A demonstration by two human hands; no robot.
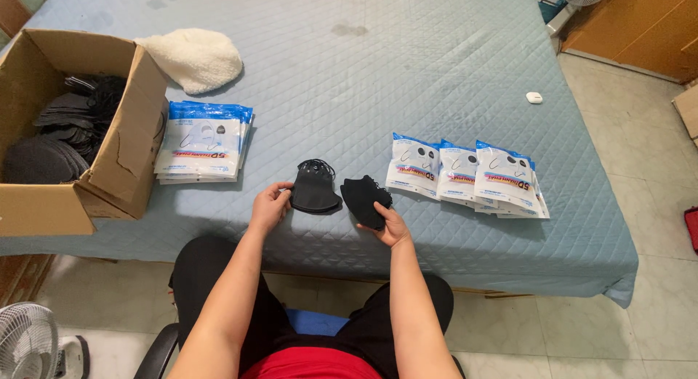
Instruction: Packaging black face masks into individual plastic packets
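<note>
Quilted blue bedding covers a bed (pixel 436 66) that fills most of the view, with pale floor tiles at 3 o'clock and a white fan at 7 o'clock. At 6 o'clock the person sits facing the bed edge, both forearms reaching forward. Their left hand (pixel 270 206) curls its fingers around the lower edge of a stack of black masks (pixel 314 191) lying on the bedding, ear loops bunched on top. Their right hand (pixel 392 226) pinches a second bunch of black masks (pixel 365 199) from below, just beside the first stack. At 9 o'clock an open cardboard box (pixel 109 168) holds many more loose black masks. Between the box and the left hand lies a pile of blue and white packets (pixel 203 140). At 3 o'clock of the hands, 3 overlapping rows of the same packets (pixel 465 174) are spread out. A fluffy white cushion (pixel 193 58) rests at 11 o'clock, and a small white case (pixel 534 98) at 2 o'clock.
</note>
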